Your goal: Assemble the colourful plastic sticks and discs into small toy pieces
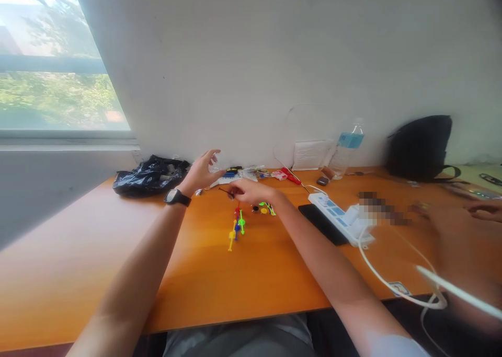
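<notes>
My left hand (203,172) is raised above the orange table (78,273), fingers curved and apart around something clear that I cannot make out; a black watch (177,197) is on that wrist. My right hand (251,191) is closed in a pinch on a thin dark stick (225,191) that points left. Just below it lie small coloured plastic pieces: a yellow one (232,237), a green one (241,223), a red and a blue one, and a black ring (255,208). More small parts (239,173) are scattered by the wall behind my hands.
A black plastic bag (149,175) lies at the back left. A white power strip (340,218) with cable, a black phone (322,223), a water bottle (345,149) and a black bag (420,148) stand to the right. Another person's blurred hands (463,226) work at the far right.
</notes>
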The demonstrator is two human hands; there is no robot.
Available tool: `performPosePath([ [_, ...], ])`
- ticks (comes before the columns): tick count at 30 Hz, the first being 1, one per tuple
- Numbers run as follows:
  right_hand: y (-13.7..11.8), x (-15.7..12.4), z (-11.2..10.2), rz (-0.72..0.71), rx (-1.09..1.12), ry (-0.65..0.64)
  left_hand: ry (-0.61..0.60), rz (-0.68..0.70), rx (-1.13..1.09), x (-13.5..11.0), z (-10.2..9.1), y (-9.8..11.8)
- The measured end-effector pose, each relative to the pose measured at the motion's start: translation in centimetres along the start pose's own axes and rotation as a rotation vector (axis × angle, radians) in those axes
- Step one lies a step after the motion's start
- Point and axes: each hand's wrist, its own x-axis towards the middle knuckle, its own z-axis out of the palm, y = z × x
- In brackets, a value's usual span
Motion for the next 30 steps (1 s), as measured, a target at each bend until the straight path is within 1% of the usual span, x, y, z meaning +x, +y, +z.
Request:
performPosePath([
  [2,-0.2,-0.3,-1.0,-0.061,0.097,0.020,-0.002,0.004,-0.001,0.0,0.1,0.0],
  [4,-0.7,-0.8,-1.9,-0.095,0.215,0.080,-0.015,0.010,0.003,-0.1,0.4,0.1],
  [6,-1.6,-1.5,-2.7,-0.129,0.329,0.155,-0.034,0.020,0.007,-0.1,0.7,0.3],
  [8,-2.7,-2.4,-3.4,-0.143,0.409,0.193,-0.063,0.032,0.003,-0.2,0.9,0.6],
  [10,-3.6,-3.3,-4.0,-0.153,0.413,0.249,-0.119,0.036,-0.023,-0.3,0.9,1.0],
  [13,-4.0,-4.0,-4.6,-0.155,0.411,0.327,-0.267,0.043,-0.110,-0.4,0.6,1.7],
  [15,-3.5,-3.9,-4.9,-0.158,0.442,0.362,-0.356,0.054,-0.162,-0.5,0.4,2.1],
  [17,-2.5,-3.5,-5.0,-0.154,0.481,0.391,-0.426,0.054,-0.193,-0.6,0.3,2.4],
  [20,-0.7,-2.6,-5.0,-0.106,0.532,0.427,-0.500,0.027,-0.203,-0.5,0.2,2.8],
  [23,0.7,-2.0,-4.9,-0.038,0.557,0.418,-0.545,0.026,-0.193,-0.4,0.1,3.3],
  [25,1.1,-1.8,-4.8,-0.033,0.514,0.401,-0.550,0.045,-0.183,-0.3,0.0,3.7],
  [27,1.2,-1.9,-4.8,-0.059,0.410,0.398,-0.548,0.060,-0.178,-0.2,-0.1,4.0],
  [30,0.9,-2.1,-5.0,-0.074,0.257,0.400,-0.580,0.071,-0.223,-0.2,-0.5,4.6],
])
